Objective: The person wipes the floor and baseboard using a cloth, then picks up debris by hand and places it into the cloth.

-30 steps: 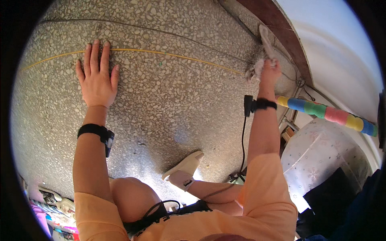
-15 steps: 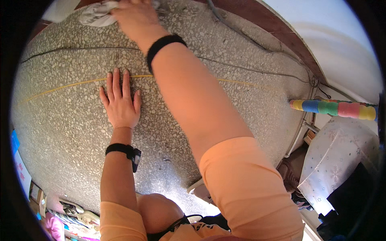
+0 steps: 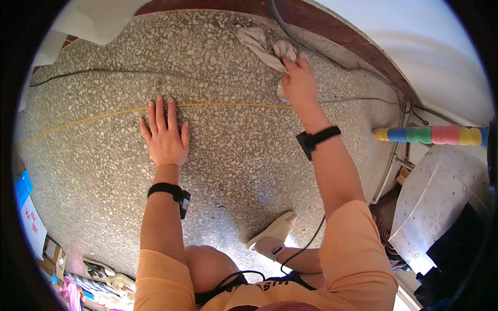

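Observation:
My left hand (image 3: 167,141) lies flat on the speckled stone floor (image 3: 238,171), fingers spread, its fingertips at a thin yellow line (image 3: 218,104) in the floor. Farther out and to the right, my right hand (image 3: 301,85) is closed on a crumpled whitish cloth (image 3: 259,45). Part of the cloth spreads on the floor to the left of the fingers, and part is bunched under them. Each wrist wears a black strap with a small device.
A dark cable (image 3: 280,20) runs along the brown skirting at the far right. A thinner cord (image 3: 93,71) crosses the floor. At right are a multicoloured foam-covered bar (image 3: 436,135) and a white patterned cover (image 3: 430,202). Boxes (image 3: 32,223) and shoes (image 3: 98,269) lie at left.
My right hand has swept the cloth from the far middle toward the right and nearer to me. My left hand stays flat on the floor; the view has shifted slightly.

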### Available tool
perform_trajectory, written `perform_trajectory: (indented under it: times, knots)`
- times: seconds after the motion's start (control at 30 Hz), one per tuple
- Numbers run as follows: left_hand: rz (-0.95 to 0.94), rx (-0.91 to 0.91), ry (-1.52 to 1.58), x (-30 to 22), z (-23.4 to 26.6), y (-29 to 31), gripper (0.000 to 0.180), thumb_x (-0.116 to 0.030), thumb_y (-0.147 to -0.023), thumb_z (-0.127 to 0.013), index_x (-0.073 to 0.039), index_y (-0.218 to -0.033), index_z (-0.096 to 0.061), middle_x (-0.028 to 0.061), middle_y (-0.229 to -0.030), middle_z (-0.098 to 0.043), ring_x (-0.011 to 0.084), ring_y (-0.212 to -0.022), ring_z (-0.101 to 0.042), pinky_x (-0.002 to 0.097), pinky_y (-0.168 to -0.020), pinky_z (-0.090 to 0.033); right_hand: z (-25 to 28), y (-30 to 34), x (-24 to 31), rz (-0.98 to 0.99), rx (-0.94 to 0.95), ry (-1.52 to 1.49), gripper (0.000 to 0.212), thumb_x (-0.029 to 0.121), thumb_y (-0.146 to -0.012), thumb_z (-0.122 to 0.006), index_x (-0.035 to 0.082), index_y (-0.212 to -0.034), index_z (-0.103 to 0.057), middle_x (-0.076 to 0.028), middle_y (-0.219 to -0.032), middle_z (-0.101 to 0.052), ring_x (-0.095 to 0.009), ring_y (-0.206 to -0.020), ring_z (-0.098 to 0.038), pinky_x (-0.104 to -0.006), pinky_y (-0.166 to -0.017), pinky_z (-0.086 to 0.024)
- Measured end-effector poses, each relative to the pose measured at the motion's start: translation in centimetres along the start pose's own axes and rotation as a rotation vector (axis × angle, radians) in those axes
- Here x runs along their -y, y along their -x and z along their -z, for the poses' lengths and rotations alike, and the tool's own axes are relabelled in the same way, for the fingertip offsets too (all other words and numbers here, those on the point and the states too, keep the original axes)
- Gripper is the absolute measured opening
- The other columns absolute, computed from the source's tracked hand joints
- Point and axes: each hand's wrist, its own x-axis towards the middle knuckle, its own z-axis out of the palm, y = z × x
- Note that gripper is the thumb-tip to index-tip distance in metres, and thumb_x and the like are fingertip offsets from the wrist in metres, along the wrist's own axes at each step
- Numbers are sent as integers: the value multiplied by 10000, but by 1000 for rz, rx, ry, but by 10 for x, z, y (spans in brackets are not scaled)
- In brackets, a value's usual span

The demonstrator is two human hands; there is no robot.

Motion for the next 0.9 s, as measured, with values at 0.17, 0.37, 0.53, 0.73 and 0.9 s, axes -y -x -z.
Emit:
perform_trajectory:
  times: [0.17, 0.37, 0.53, 0.73, 0.9]
  knots:
    - [2, -1, -1, -4, 1, -1, 581, -376, -947, -394, -144, -1467, -281, 87, -1534, -231, 295, -1422, -175, 518, -1142, -100, 54, -24, 76, 263, -423, -650, 343, 104, -777, -627, 172, -1112, -653, -124, -1107, -583, -302, -958, -581, -419, -854, -478]
    - [-3, -30, 39, -12, -5, 1, 559, -421, -960, -353, -168, -1457, -315, 73, -1537, -232, 286, -1421, -181, 519, -1142, -98, 46, -148, 171, 623, -625, -689, 310, 158, -884, -508, 12, -1146, -586, -183, -1220, -541, -378, -1111, -510, -453, -936, -413]
    - [6, -20, 4, 3, 2, 2, 566, -401, -952, -375, -159, -1458, -308, 77, -1532, -241, 288, -1422, -176, 514, -1142, -103, 73, -106, 124, 231, -298, -166, 277, 117, -812, -585, 7, -1066, -597, -155, -1104, -568, -381, -1032, -531, -451, -836, -468]
    - [5, -20, 29, -6, -2, -1, 567, -396, -949, -379, -162, -1459, -305, 75, -1531, -242, 285, -1422, -175, 514, -1142, -107, 79, -17, 4, -174, -218, -646, 353, 195, -782, -612, 45, -1100, -648, -162, -984, -669, -298, -942, -643, -393, -854, -503]
    - [-4, -13, 19, -10, 3, -4, 567, -414, -950, -368, -173, -1460, -305, 69, -1538, -228, 279, -1426, -165, 517, -1145, -98, 76, -84, -77, -222, -733, -699, 338, 175, -797, -618, 27, -1102, -606, -180, -1020, -645, -314, -925, -629, -411, -844, -490]
